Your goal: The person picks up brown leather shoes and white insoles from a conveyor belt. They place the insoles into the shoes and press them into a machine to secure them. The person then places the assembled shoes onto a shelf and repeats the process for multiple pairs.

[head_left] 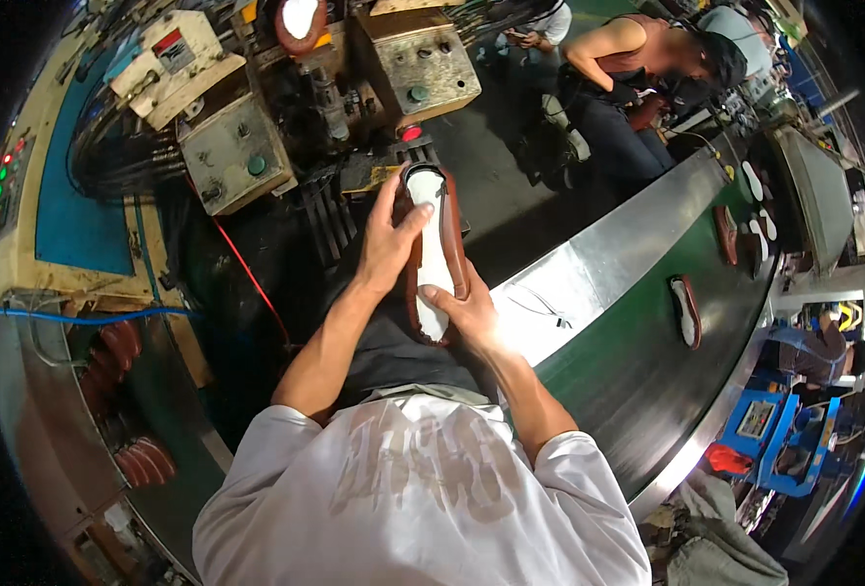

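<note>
Brown shoe upper (432, 256) with white insole gripped by both hands, left hand (390, 241), right hand (468, 314), red-labelled machine box (174, 61) beyond.

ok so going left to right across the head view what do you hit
Panel of coloured lamps → beige machine boxes → left hand → brown shoe with white insole → right hand → shoe on the green conveyor belt → blue bins

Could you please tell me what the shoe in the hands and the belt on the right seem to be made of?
Shoe: brown upper looks like leather, faintly glossy; the white insole looks matte, perhaps board or fabric. Belt: dark green, smooth, probably rubber or plastic, between shiny metal rails.
</note>
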Motion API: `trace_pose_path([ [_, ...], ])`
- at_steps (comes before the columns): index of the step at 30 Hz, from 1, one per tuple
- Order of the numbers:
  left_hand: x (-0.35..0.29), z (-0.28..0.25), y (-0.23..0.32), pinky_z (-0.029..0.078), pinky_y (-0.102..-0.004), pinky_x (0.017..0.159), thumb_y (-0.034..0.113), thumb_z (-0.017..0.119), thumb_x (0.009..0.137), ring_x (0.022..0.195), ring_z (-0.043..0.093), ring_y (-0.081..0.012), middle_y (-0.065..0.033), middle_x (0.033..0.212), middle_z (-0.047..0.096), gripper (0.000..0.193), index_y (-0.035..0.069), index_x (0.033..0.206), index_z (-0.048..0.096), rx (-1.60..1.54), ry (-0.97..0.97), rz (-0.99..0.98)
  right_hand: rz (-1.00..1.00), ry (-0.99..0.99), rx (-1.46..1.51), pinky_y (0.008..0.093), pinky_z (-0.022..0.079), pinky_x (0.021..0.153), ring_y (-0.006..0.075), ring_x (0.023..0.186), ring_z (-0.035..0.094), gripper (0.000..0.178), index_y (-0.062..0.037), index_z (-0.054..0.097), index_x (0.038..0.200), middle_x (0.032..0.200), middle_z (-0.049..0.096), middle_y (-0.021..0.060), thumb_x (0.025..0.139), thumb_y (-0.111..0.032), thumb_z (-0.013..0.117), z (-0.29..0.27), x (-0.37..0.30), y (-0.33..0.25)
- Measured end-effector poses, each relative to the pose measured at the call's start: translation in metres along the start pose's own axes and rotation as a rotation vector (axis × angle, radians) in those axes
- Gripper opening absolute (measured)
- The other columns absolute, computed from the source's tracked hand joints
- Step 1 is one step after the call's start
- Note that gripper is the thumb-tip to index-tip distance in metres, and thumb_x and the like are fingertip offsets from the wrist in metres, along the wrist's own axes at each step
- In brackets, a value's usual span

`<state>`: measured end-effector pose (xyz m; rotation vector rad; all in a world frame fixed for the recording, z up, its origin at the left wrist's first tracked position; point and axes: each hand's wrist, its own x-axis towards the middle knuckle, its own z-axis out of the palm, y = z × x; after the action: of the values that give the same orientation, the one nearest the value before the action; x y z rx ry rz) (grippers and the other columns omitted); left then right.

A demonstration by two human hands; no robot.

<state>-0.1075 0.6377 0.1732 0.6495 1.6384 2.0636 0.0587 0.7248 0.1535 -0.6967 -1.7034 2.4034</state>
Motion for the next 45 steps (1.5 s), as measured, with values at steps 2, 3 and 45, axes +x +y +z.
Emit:
trace_pose_path([
  [2,0.016,-0.019,-0.006,0.050,-0.0365,0.105,0.024,0.075,0.101,0.120,0.066,-0.0256,-0.0157,0.131,0.068,0.047,0.003,0.142,0.065,0.341,0.073,0.173,-0.062,-0.008,-0.122,0.0387,0.041,0.120,0.0256,0.145,0.051,0.089,0.0023,0.035,0.163,0.156,0.054,0.0174,0.092,-0.018,0.084,-0.009,0.002,0.015],
  [3,0.024,-0.030,-0.005,0.052,-0.0358,0.102,0.022,0.073,0.102,0.115,0.068,-0.0264,-0.0159,0.125,0.071,0.039,0.002,0.135,0.070,0.357,0.055,0.178,-0.094,-0.027,-0.198,0.0372,0.044,0.117,0.0230,0.141,0.053,0.087,0.0011,0.034,0.164,0.153,0.056,0.0156,0.093,-0.015,0.083,-0.015,0.004,0.022],
  [45,0.018,-0.001,-0.015,0.051,-0.0321,0.102,0.006,0.074,0.098,0.113,0.063,-0.0148,-0.0063,0.122,0.067,0.055,0.002,0.149,0.055,-0.176,-0.076,-0.127,-0.226,0.109,-0.502,0.0451,0.045,0.116,0.0427,0.144,0.054,0.063,0.0052,0.042,0.159,0.149,0.059,0.0320,0.115,-0.039,0.049,-0.008,0.067,-0.035],
])
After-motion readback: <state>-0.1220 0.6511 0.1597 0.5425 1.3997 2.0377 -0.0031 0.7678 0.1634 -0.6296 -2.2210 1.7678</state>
